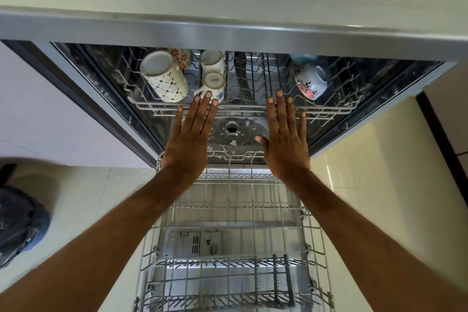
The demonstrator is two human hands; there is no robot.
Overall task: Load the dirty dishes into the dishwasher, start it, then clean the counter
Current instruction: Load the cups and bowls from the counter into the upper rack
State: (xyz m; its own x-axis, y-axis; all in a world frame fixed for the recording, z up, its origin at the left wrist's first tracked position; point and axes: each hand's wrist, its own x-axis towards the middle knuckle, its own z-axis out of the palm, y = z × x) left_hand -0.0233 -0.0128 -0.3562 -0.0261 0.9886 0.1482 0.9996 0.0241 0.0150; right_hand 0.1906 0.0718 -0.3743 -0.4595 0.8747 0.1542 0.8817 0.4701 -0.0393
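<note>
The dishwasher stands open below the steel counter edge (228,33). Its upper rack (243,106) sits mostly inside and holds a patterned mug (164,78), two small cups (214,83) and a floral bowl (310,82). My left hand (192,134) and my right hand (286,134) are flat, fingers spread, with fingertips at the front rail of the upper rack. Neither hand holds anything. The lower rack (233,235) is pulled out over the open door and carries no dishes.
Food bits lie around the drain (231,128) on the tub floor. A detergent dispenser (200,244) shows through the lower rack. A dark bag (20,223) sits on the tiled floor at left. Cabinet fronts flank the machine.
</note>
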